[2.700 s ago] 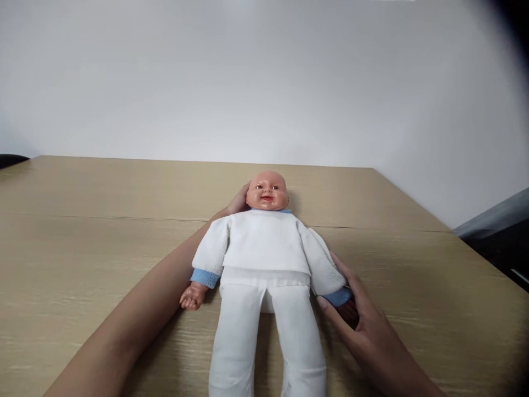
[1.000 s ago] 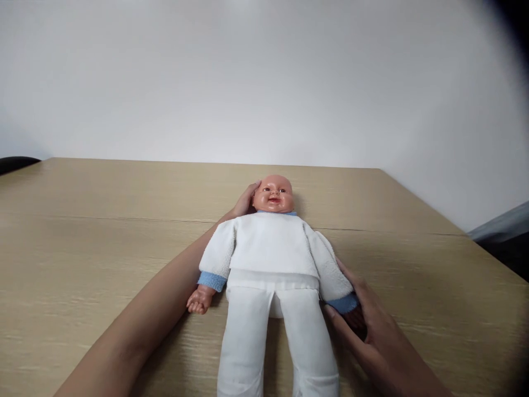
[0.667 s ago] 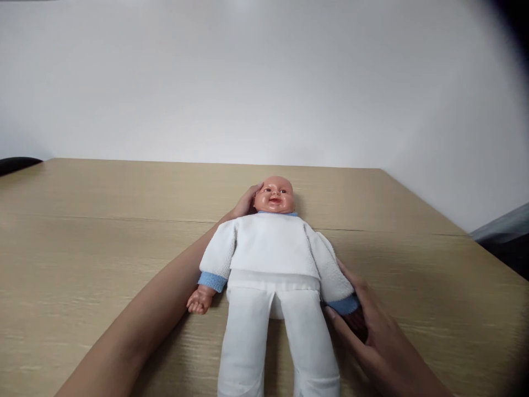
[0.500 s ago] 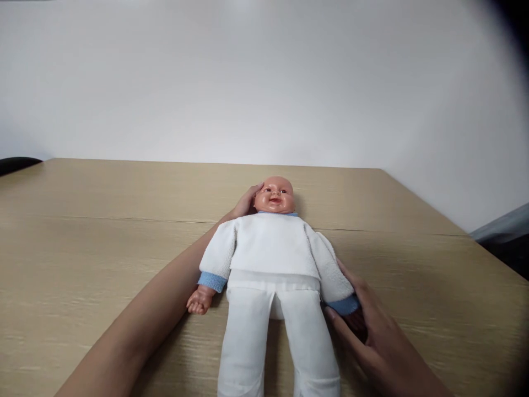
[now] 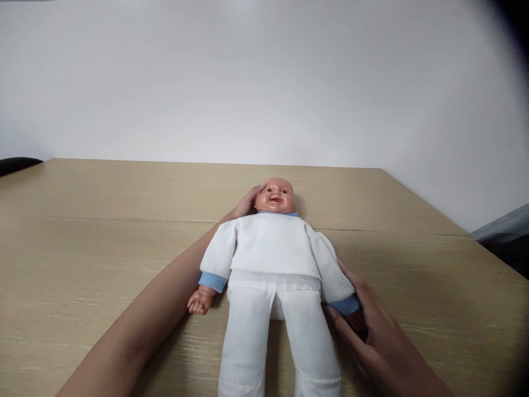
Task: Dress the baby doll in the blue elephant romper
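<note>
Nothing has shifted since a moment ago: the doll lies on its back along the counter, legs toward the near edge, with both hands where they were. Nearest, the right hand has its grip loosely closed round the doll's hand below the blue cuff; farther off, the left hand lies open, cupped against the side of the head. Beyond the counter stands a white wall.

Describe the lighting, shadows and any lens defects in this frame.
Head view: soft, even light, no glare on the table; faint soft shadows beside the doll and beneath the right hand; dark vignette in the upper right corner; doll and left hand look sharp.
</note>
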Motion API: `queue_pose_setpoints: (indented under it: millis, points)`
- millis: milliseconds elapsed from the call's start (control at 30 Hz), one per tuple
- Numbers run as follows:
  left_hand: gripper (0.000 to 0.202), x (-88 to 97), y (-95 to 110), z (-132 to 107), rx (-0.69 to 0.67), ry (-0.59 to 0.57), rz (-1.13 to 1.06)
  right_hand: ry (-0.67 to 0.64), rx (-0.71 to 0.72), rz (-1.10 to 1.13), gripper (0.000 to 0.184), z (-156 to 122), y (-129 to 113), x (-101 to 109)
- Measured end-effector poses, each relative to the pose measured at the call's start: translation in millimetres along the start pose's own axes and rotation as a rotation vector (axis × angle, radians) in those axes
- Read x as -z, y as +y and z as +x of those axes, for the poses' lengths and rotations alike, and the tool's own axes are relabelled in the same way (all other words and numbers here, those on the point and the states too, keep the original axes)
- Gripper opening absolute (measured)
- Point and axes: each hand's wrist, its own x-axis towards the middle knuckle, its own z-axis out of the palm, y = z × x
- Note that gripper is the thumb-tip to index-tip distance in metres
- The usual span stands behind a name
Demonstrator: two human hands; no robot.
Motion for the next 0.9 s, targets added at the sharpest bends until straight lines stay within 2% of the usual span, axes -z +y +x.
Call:
queue_pose_setpoints:
  millis: [533,900]
  points:
    - [0.065,-2.9,0.9,-2.8,0.153,-0.038,0.008,-0.020,-0.014,-0.007,0.072,2.3,-2.2,1.4]
    - [0.056,5.7,-3.9,5.7,0.083,-0.001,0.011,0.009,0.023,0.010,0.074,3.1,-1.7,1.5]
